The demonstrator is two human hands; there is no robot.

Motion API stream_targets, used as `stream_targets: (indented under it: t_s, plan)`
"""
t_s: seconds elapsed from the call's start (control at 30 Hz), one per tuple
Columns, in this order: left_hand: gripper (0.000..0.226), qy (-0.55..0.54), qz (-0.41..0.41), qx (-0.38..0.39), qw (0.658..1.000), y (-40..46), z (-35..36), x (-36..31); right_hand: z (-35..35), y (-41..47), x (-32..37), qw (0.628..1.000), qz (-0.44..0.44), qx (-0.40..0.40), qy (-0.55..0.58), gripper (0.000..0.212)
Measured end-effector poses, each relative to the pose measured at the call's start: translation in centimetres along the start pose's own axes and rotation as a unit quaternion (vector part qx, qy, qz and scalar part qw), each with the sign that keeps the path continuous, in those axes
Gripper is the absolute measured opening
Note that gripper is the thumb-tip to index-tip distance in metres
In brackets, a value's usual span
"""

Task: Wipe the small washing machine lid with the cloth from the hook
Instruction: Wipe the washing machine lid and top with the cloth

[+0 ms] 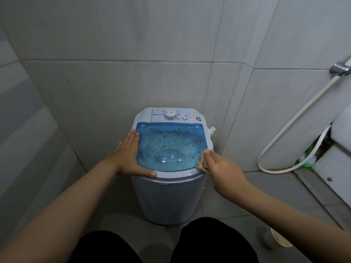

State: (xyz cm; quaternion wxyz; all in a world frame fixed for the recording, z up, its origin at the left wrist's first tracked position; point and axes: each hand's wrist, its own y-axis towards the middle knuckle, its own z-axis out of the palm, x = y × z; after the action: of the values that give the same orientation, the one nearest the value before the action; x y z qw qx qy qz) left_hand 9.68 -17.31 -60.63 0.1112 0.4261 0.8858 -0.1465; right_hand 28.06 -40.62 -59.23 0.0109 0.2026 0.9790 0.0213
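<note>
A small white washing machine (167, 198) stands against the tiled wall. Its clear blue lid (169, 145) is down and speckled with green and orange spots. My left hand (131, 154) lies flat on the lid's left edge, thumb hooked over the front rim. My right hand (222, 168) is at the lid's right front corner, fingers closed on a bunched tan cloth (202, 162) that touches the lid's edge. Most of the cloth is hidden under that hand.
A white dial (170, 114) sits on the spotted control panel behind the lid. A shower hose (296, 118) loops down the right wall from a chrome fitting (340, 68). A green brush (307, 160) lies at right. A cup (279, 238) stands on the floor near my right knee.
</note>
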Motion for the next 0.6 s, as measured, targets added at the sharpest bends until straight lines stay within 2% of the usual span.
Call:
stream_targets:
  t_s: [0.23, 0.33, 0.4, 0.47, 0.6]
  plan:
    - [0.167, -0.001, -0.001, 0.0, 1.0, -0.2, 0.0, -0.2, 0.8, -0.7, 3.5, 0.991, -0.039, -0.001, -0.129, 0.062]
    - [0.167, 0.001, -0.002, -0.001, 1.0, -0.3, 0.0, -0.2, 0.6, -0.9, 5.2, 0.989, -0.035, 0.01, -0.142, 0.066]
    - [0.167, 0.001, -0.002, -0.003, 1.0, -0.2, 0.0, -0.3, -0.3, -1.2, 6.6, 0.991, -0.064, 0.037, -0.113, 0.067]
    - [0.167, 0.0, -0.002, -0.009, 1.0, -0.3, 0.1, -0.4, -0.8, -1.2, 7.2, 0.992, -0.105, 0.031, -0.062, 0.059]
    - [0.167, -0.004, -0.002, -0.012, 1.0, -0.4, 0.2, -0.3, -3.6, -0.1, 6.7, 0.985, -0.13, 0.059, 0.1, 0.022]
